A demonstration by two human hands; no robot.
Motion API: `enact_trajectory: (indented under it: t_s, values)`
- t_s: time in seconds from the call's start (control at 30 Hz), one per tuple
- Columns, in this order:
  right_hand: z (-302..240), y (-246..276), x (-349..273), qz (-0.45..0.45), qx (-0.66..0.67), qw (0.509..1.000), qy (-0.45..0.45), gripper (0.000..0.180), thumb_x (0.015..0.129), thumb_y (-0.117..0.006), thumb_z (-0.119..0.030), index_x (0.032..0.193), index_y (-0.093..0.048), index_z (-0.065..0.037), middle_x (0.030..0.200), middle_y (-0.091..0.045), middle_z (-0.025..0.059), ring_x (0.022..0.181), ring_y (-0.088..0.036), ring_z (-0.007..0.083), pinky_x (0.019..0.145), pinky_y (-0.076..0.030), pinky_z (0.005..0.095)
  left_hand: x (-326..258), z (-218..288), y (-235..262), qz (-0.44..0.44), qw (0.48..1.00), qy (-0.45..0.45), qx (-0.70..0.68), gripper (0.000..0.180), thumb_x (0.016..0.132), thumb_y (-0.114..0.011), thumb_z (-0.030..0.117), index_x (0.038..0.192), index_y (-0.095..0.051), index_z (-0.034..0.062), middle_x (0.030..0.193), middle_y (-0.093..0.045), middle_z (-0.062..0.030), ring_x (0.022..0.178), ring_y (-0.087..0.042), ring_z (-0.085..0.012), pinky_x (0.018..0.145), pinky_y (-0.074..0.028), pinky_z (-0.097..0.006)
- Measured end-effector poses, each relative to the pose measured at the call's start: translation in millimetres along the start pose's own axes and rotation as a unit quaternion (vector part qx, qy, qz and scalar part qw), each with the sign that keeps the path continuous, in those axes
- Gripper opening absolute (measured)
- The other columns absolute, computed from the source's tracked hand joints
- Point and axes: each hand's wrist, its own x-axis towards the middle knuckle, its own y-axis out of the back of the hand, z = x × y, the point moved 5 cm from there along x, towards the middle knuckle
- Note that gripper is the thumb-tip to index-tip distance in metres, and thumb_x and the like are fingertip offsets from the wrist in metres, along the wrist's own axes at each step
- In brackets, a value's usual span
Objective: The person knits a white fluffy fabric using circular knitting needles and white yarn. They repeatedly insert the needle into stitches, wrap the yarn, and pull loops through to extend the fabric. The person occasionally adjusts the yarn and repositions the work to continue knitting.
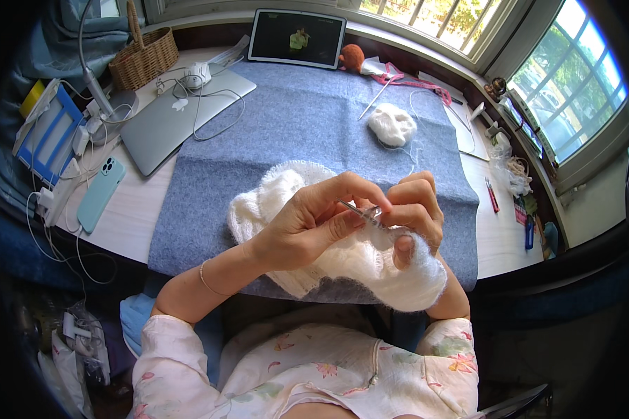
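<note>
A soft white piece of knitting (293, 183) spreads over the front of the mat and hangs past its near edge below my hands. My left hand (321, 216) pinches a thin metal knitting needle (351, 207), thumb against forefinger, where the top stitches gather. My right hand (418, 202) is curled round the right part of the knitting, its thumb pressed into the fabric and its forefinger close to the needle. Whatever needle length lies inside the right hand is hidden. Behind my right hand rests a white ball of yarn (393, 126), a thin strand trailing from it.
A blue-grey felt mat (217, 188) covers the desk's middle. A tablet (297, 38) stands at the back, with a closed laptop (189, 115), wicker basket (143, 59) and phone (101, 194) leftward. Pink tape (426, 84) and a red pen (492, 195) lie rightward.
</note>
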Motion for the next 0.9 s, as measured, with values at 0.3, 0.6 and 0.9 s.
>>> enact_trajectory:
  t_s: [0.3,0.6,0.9]
  values:
    - [4,8,-2,0.084,-0.046,0.995,-0.004,0.032,0.089,-0.045,-0.034,0.076,-0.056,-0.006,0.071,-0.05,0.005,0.065,-0.045,0.0198,0.062,-0.036,0.0319,-3,-2,7,0.058,0.996,0.066,-0.009,0.016,0.086,-0.053,0.004,0.102,-0.053,0.0034,0.092,-0.058,-0.0051,0.084,-0.056,-0.0082,0.075,-0.046,-0.021]
    - [2,15,-2,0.121,-0.095,0.988,0.02,0.033,0.087,-0.049,-0.035,0.071,-0.058,-0.007,0.06,-0.046,0.0017,0.057,-0.04,0.0153,0.06,-0.029,0.0299,-2,3,19,0.145,0.988,0.047,-0.021,0.012,0.085,-0.057,0.008,0.097,-0.059,0.0037,0.092,-0.063,-0.0061,0.079,-0.058,-0.0075,0.069,-0.049,-0.021]
    - [1,10,-1,0.086,-0.142,0.986,0.021,0.03,0.085,-0.053,-0.034,0.07,-0.06,-0.009,0.061,-0.046,0.0005,0.058,-0.042,0.0152,0.061,-0.029,0.0299,-2,0,21,0.182,0.982,-0.001,-0.046,0.012,0.085,-0.059,0.01,0.095,-0.06,0.0033,0.084,-0.061,-0.003,0.07,-0.056,-0.0036,0.058,-0.047,-0.016]
